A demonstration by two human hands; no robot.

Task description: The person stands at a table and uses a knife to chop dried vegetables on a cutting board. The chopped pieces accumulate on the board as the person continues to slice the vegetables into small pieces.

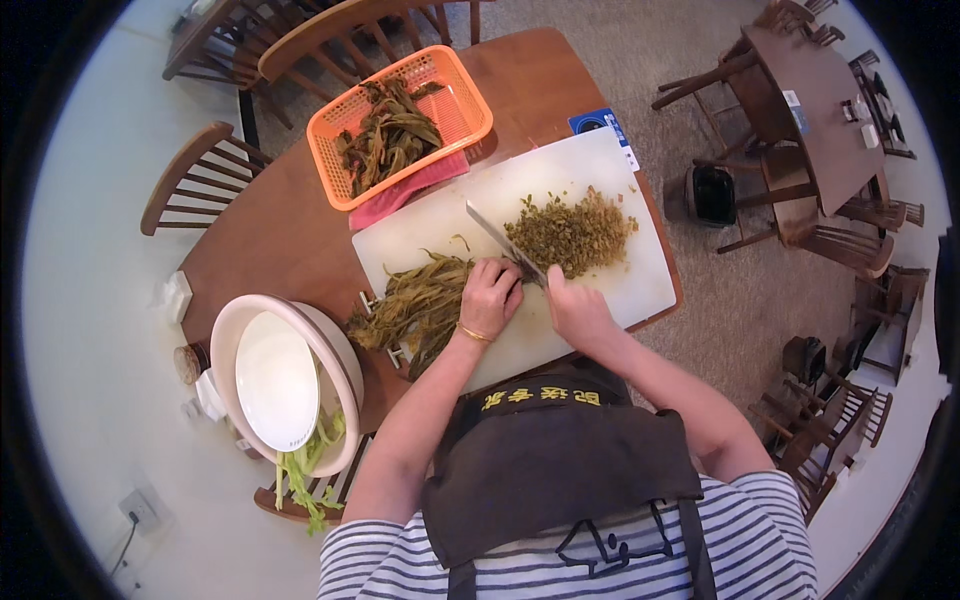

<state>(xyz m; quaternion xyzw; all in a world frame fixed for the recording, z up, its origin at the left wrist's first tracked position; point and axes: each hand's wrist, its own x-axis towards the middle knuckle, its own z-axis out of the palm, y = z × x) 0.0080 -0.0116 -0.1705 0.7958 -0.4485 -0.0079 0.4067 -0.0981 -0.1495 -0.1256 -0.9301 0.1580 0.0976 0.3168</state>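
Note:
A white cutting board (pixel 480 195) lies on the wooden table before me. My left hand (pixel 489 296) presses on the end of a bunch of limp, olive-brown leafy greens (pixel 431 296), which look like pickled vegetable. My right hand (pixel 579 309) grips the handle of a kitchen knife (pixel 499 236). Its blade stands close beside my left fingertips and points away to the upper left. Right of the blade is a heap of finely chopped greens (pixel 574 231). My left hand hides the cut end of the bunch.
An orange plastic basket (pixel 459 97) with more limp greens stands beyond the board, by a pink cloth (pixel 409 196). To the left, a large basin (pixel 346 367) holds a white bowl (pixel 276 381) and celery stalks (pixel 304 480). Wooden chairs (pixel 196 176) flank the table (pixel 292 225).

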